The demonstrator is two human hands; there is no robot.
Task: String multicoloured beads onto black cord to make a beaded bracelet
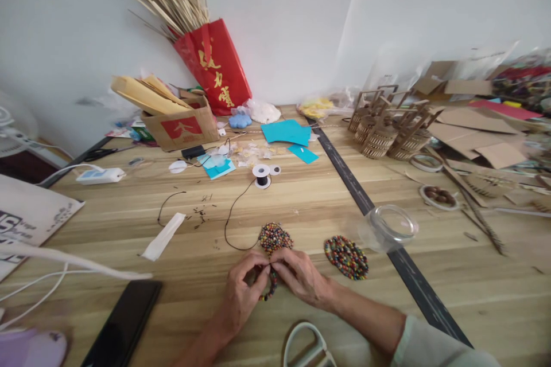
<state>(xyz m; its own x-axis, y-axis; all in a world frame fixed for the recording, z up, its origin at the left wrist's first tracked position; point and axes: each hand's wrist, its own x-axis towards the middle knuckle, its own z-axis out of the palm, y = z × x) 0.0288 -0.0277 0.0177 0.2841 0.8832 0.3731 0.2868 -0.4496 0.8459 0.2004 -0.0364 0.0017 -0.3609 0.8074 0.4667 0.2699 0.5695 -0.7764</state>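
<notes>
In the middle of the head view, my left hand (245, 284) and my right hand (300, 277) meet with thumbs and fingertips pinched together on a thin dark cord. A short beaded string (272, 285) hangs in a curve just below the fingertips. Right beyond them lies a coiled heap of multicoloured beads (275, 237). From a spool of black cord (262, 176), a loose length of cord (226, 228) loops down to the beads near my left hand. A second coil of coloured beads (346, 257) rests on the table to the right of my right hand.
Scissors handles (306, 344) lie at the near edge. On the left are a black phone (123, 324), a white paper strip (163, 237) and a power strip (101, 175). A clear round container (394, 225) stands right; small woven baskets (379, 135) and cardboard (482, 132) sit farther back.
</notes>
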